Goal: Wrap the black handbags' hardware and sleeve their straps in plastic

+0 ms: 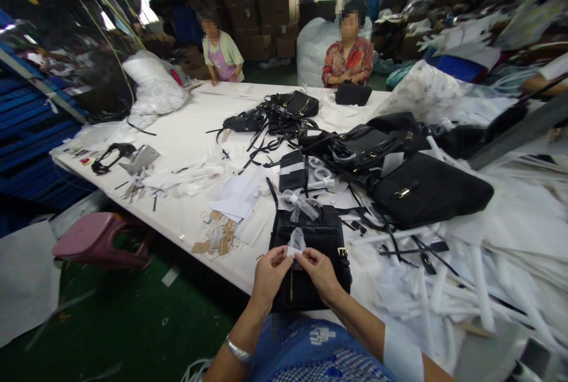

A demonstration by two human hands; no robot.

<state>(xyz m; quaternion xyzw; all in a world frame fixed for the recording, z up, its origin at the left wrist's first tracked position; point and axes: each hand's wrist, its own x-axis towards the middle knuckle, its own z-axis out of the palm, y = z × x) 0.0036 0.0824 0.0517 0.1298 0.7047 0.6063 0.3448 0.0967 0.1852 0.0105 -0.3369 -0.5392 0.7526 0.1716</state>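
Observation:
A black bag (pixel 326 225) with gold buckles and a gold zip lies on the table right in front of me. Over it, my left hand (pixel 271 269) and my right hand (pixel 318 272) meet, fingertips closed on the two ends of a small white strip (pixel 294 251). Clear plastic film (pixel 297 238) sticks up just behind the strip; whether it is joined to it I cannot tell. More clear plastic (pixel 302 206) is wrapped at the bag's handle, beyond my hands.
The white table (pixel 186 133) carries several black bags (pixel 432 190), brown tags (pixel 217 234), paper sheets (pixel 237 193) and white wrapping (pixel 421 293). Two people (pixel 222 54) stand across it, one by a black bag (pixel 354 93). A pink stool (pixel 91 240) stands at left.

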